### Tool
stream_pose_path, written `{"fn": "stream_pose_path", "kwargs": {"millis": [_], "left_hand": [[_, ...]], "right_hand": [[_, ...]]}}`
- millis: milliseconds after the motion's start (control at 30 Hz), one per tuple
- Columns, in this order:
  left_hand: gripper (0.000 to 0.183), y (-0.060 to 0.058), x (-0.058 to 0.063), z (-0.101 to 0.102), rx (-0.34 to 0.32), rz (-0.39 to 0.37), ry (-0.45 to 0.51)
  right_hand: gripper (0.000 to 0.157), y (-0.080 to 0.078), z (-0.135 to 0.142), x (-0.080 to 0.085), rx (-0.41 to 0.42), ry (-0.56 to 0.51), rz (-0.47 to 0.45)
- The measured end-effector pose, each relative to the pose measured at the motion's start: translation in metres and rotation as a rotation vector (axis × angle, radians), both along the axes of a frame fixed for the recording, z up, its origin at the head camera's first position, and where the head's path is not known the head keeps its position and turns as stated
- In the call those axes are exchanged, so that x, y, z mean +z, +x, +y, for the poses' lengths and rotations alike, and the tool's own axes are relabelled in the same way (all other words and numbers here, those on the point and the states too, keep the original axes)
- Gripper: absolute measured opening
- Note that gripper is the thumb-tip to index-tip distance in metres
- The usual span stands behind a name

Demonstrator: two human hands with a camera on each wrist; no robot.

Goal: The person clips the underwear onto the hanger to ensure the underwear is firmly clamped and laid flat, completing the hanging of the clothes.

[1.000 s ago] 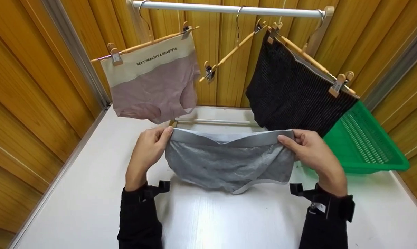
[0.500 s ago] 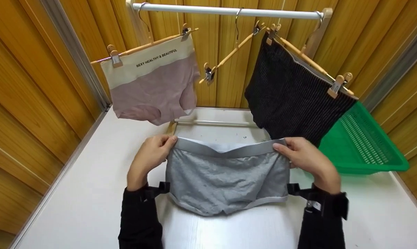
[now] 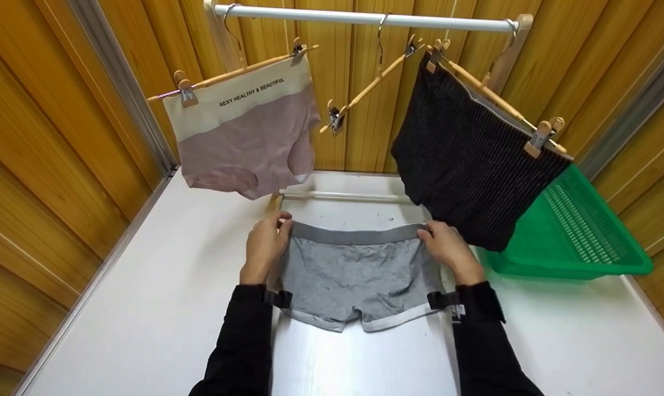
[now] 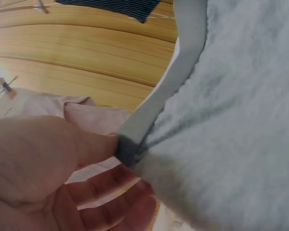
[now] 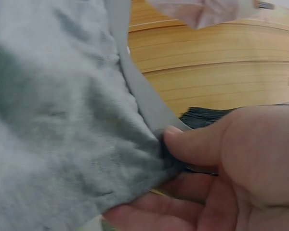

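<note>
Grey boxer briefs (image 3: 359,275) are spread between my two hands, waistband upward and leg openings toward me. My left hand (image 3: 267,242) pinches the left end of the waistband, the thumb in front as the left wrist view shows. At the opposite end my right hand (image 3: 447,245) pinches the waistband between thumb and fingers. Wrinkles run across the cloth of the briefs. Behind them hang pink briefs (image 3: 249,143) with a cream printed waistband, on the left, and black ribbed briefs (image 3: 469,159), on the right. Between those two, a clip hanger (image 3: 373,85) carries nothing.
A white rail (image 3: 337,16) on a wooden stand holds the hangers above the white table (image 3: 133,308). The green basket (image 3: 574,242) stands at the right, partly behind the black briefs. Wood-patterned walls (image 3: 45,137) close in the sides and back.
The grey briefs have come down and lie flatter, the waistband now straighter. Both hands have moved inward, closer together, still holding its ends. The hanging briefs stay in place.
</note>
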State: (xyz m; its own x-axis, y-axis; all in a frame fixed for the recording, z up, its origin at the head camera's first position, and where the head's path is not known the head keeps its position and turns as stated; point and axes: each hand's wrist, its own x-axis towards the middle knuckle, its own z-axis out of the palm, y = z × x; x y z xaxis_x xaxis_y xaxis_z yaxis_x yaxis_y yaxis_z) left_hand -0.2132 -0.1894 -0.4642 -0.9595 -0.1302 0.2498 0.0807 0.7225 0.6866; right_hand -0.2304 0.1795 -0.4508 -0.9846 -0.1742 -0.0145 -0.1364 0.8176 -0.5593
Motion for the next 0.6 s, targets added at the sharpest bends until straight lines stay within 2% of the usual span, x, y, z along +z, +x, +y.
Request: {"fn": "stream_pose_path", "kwargs": {"millis": [67,167,233,300,433,500,600], "left_hand": [[0.019,0.000,-0.002,0.003,-0.005,0.000,-0.004],[0.020,0.001,0.001,0.006,-0.052,-0.006,-0.011],[0.021,0.003,0.005,0.009,-0.130,-0.023,-0.013],[0.024,0.005,0.008,0.012,-0.235,-0.057,-0.021],[0.045,0.008,0.010,0.017,-0.446,-0.213,-0.045],[0.062,0.010,0.008,0.019,-0.504,-0.320,-0.064],[0.081,0.013,0.003,0.023,-0.532,-0.451,-0.113]], "right_hand": [[0.019,-0.001,0.000,-0.004,-0.014,0.022,-0.018],[0.032,0.000,0.000,-0.005,-0.006,0.056,-0.044],[0.044,0.001,-0.002,-0.001,0.026,0.068,-0.058],[0.050,0.004,-0.004,0.004,0.082,0.084,-0.089],[0.058,0.011,-0.011,0.011,0.237,0.071,-0.179],[0.062,0.013,-0.015,0.009,0.321,0.046,-0.235],[0.074,0.015,-0.019,0.002,0.396,0.041,-0.314]]}}
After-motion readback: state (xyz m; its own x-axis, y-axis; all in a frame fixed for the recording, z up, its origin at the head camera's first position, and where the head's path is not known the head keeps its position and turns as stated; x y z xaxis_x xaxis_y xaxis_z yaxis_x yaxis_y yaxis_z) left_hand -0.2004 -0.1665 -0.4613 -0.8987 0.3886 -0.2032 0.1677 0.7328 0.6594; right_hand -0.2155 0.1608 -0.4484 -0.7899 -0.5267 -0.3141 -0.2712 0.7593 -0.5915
